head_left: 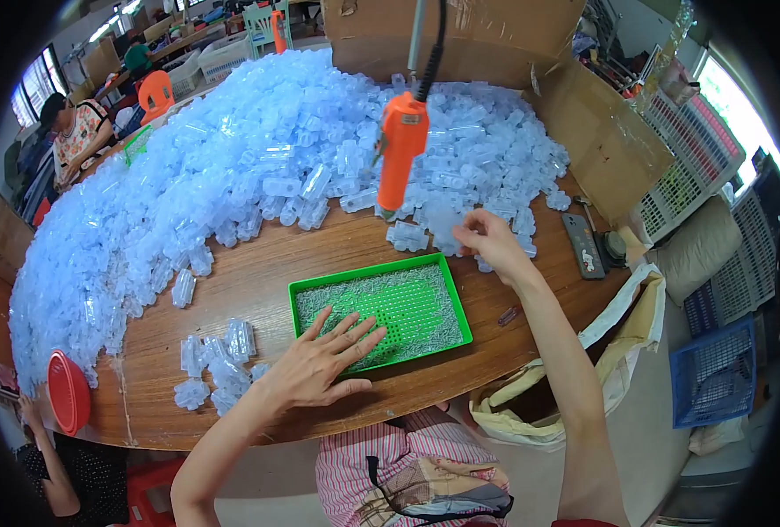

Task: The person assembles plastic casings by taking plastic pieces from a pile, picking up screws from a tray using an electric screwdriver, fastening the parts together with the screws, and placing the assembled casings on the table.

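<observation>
**Left hand (327,358) spread over green tray (408,303)**

Open fingers lie over small grey bits (327,297); mesh shows mid-tray. The right hand (488,239) is at a blurred plastic piece (444,231); gripped or not, I can't tell. Bare tabletop (254,281) separates tray from translucent heap (232,158); an open sack (643,307) gapes beside its right edge.

Green on the central tray (458,300), orange on the tool (404,145) above, pale blue on upper-left plastic pieces (232,132), pink-and-white stripes on bottom-centre clothing (348,465).
</observation>
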A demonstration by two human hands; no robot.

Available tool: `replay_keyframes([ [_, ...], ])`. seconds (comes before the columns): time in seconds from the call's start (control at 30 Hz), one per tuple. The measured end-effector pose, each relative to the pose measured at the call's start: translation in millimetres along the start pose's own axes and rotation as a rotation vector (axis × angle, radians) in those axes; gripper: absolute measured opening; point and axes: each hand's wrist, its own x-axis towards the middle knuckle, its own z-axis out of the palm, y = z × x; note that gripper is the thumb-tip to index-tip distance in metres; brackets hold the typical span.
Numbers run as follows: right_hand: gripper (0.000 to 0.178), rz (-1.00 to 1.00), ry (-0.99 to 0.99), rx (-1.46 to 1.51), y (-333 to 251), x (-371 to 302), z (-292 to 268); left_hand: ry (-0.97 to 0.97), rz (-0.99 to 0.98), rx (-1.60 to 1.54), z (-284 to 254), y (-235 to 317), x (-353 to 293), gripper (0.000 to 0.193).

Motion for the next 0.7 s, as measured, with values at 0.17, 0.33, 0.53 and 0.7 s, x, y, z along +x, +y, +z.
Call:
replay_keyframes([
  [0.17, 0.016, -0.015, -0.188, 0.223, -30, -72, 14, 0.295, -0.321, -0.894, -6, 33, 15, 0.046],
  [0.33, 0.023, -0.190, -0.501, 0.237, -49, -119, 44, -0.134, -0.409, -2.095, -20, 46, 33, 0.067],
  [0.53, 0.017, -0.386, -0.494, -0.127, -43, -122, 52, 0.103, -0.375, -2.181, -2, 66, 12, 0.045],
  [0.7, 0.037, -0.492, -0.125, -0.272, -40, -113, 58, 0.369, -0.481, -2.048, 10, 75, 1, 0.042],
])
